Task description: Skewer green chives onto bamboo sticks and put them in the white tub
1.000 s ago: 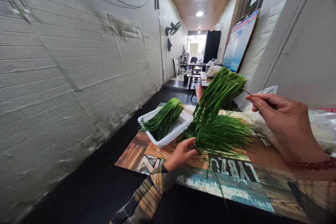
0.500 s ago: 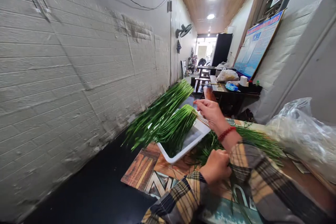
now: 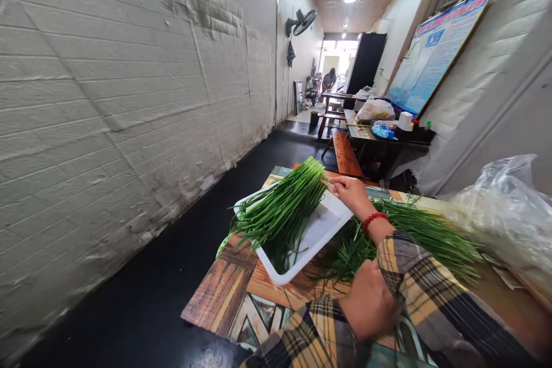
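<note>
My right hand [image 3: 350,193], with a red bead bracelet on the wrist, reaches across to the white rectangular tray [image 3: 317,236] and pinches the skewer end of a bunch of green chives [image 3: 282,213] that lies in the tray. My left hand [image 3: 371,306] is closed low on the table at the near end of the loose chive pile [image 3: 425,236]; what it grips is hidden. Both sleeves are yellow and dark plaid. The tray sits on a patterned wooden table [image 3: 233,287].
A crumpled clear plastic bag [image 3: 502,213] lies at the right on the table. A white brick wall [image 3: 107,126] runs along the left beside a dark floor aisle. Further back stand a bench, tables with bags and a person by the doorway [image 3: 330,79].
My right hand carried the skewered chive bunch from the right over to the tray and lowered it onto the chives there. My left hand drew back toward me and closed.
</note>
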Available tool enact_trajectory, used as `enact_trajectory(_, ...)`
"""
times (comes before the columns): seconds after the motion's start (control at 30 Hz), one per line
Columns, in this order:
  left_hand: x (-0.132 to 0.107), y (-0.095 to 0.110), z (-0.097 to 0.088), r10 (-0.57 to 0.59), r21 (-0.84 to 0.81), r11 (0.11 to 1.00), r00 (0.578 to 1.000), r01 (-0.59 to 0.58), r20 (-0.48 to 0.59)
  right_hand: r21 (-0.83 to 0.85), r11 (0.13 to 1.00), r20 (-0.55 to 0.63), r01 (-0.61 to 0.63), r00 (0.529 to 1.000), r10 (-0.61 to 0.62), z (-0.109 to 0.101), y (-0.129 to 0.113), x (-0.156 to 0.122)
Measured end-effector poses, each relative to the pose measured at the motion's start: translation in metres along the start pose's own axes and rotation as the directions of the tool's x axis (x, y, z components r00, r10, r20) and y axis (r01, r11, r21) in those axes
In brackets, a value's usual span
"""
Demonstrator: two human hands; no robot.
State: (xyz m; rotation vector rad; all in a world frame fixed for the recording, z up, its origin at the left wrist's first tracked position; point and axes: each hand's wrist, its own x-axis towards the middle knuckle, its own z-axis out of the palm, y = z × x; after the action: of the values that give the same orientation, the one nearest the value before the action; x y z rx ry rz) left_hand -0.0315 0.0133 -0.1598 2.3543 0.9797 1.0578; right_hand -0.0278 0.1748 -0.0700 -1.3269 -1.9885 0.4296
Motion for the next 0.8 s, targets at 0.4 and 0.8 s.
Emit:
enact_trajectory(0.4,0.002,-0.005,-0.016,-0.106,0.247,0.962,0.993,0.114,-0.042,-0.18,0.962,-0.154,0.207,0.96,-0.235,-0.08,0.017,-0.059)
enact_trajectory(0.8,0.021,-0.042,-0.038,-0.269,-0.032,0.959,0.871,0.281,-0.411,0.077,0.993,-0.117,-0.087,0.988,0.096,-0.131,0.074,-0.247)
